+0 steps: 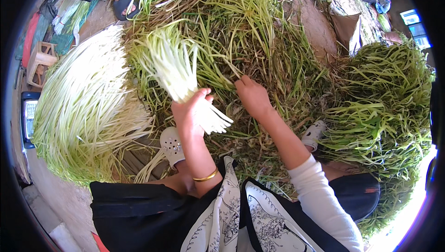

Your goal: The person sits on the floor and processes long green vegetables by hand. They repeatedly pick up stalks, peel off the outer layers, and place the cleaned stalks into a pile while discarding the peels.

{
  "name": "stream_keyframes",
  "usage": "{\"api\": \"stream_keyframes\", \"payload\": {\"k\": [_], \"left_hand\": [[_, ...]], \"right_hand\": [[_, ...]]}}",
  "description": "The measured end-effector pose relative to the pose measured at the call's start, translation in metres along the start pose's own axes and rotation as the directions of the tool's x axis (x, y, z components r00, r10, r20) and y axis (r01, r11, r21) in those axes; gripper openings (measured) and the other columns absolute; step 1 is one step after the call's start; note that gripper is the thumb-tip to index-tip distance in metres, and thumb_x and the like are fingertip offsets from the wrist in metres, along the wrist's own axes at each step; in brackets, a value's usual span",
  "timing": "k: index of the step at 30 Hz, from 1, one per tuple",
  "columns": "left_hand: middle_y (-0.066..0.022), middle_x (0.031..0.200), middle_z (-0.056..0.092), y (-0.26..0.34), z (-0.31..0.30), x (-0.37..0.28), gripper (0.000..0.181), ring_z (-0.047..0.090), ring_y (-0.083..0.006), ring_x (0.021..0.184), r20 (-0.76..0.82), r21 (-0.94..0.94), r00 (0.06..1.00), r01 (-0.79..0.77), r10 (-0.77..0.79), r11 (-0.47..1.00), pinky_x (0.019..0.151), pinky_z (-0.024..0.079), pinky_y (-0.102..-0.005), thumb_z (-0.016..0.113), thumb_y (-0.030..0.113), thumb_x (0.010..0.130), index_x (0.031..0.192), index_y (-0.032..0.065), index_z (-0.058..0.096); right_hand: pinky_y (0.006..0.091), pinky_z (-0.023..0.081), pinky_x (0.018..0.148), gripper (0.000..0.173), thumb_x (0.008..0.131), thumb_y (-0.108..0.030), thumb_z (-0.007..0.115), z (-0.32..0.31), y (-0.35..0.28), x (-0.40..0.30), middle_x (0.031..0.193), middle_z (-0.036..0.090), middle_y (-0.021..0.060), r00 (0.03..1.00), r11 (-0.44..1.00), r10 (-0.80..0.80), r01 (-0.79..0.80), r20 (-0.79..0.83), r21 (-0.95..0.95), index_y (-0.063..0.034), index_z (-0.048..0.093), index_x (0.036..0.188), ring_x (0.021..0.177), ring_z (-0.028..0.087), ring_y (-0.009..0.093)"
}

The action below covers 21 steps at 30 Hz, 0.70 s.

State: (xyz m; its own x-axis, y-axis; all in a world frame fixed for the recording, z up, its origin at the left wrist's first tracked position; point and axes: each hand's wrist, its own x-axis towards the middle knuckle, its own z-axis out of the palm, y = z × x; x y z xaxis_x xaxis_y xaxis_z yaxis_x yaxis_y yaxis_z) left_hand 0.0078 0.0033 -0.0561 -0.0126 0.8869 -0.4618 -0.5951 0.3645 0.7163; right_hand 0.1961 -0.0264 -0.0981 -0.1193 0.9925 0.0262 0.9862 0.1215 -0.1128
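Note:
My left hand (191, 107) is closed around a bunch of pale green-white stalks (175, 68). Their cut-looking ends fan out below the fist, and the bunch leans up and to the left. To its right, my right hand (253, 95) pinches a few thin green strands (226, 78) between thumb and fingers. These strands run up and left over a large heap of long green and yellowing leaves (243, 19). A big pile of pale, trimmed-looking stalks (87, 109) lies to my left, mostly side by side.
Leafy green plants (375, 113) are heaped at my right. My white clogs (172, 146) stand among leaf scraps. A small wooden stool (41, 64) is at far left. Another person's sandalled foot (125, 7) is at upper left; people (382, 2) sit at far upper right.

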Motion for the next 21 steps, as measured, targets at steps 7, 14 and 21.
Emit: {"api": "stream_keyframes", "payload": {"k": [7, 14, 21], "left_hand": [[-0.0189, 0.086, 0.063, -0.051, 0.029, 0.016, 0.038, 0.062, -0.0178, 0.063, 0.062, 0.305, 0.983, 0.144, -0.170, 0.942, 0.055, 0.055, -0.0268, 0.063, -0.011, 0.070, 0.106, -0.0138, 0.052], [-0.0162, 0.080, 0.066, -0.096, 0.035, 0.024, 0.026, 0.060, -0.0165, 0.059, 0.121, 0.324, 0.957, 0.214, -0.265, 0.922, 0.052, 0.049, -0.0276, 0.066, -0.006, 0.071, 0.096, -0.0100, 0.061], [-0.0116, 0.077, 0.058, -0.059, 0.044, 0.012, 0.043, 0.056, -0.0160, 0.056, 0.126, 0.074, 0.969, 0.205, -0.213, 0.976, 0.050, 0.051, -0.0259, 0.074, -0.002, 0.065, 0.103, -0.0057, 0.055]], "right_hand": [[0.0333, 0.049, 0.073, 0.018, 0.066, -0.008, 0.058, -0.019, -0.007, -0.057, 0.087, 0.059, 0.0071, 0.922, 0.960, -0.220, 0.262, -0.319, 0.095, -0.0045, 0.059, 0.084, 0.081, 0.059, 0.023], [0.0324, 0.050, 0.075, 0.020, 0.064, -0.007, 0.057, -0.015, 0.006, -0.074, 0.088, 0.060, 0.0080, 0.925, 0.941, -0.285, 0.320, -0.250, 0.112, -0.0019, 0.060, 0.083, 0.084, 0.059, 0.024], [0.0352, 0.051, 0.073, 0.017, 0.066, -0.002, 0.059, -0.008, 0.023, -0.082, 0.090, 0.062, 0.0119, 0.928, 0.933, -0.214, 0.287, -0.306, 0.216, 0.0000, 0.062, 0.083, 0.084, 0.060, 0.027]]}}
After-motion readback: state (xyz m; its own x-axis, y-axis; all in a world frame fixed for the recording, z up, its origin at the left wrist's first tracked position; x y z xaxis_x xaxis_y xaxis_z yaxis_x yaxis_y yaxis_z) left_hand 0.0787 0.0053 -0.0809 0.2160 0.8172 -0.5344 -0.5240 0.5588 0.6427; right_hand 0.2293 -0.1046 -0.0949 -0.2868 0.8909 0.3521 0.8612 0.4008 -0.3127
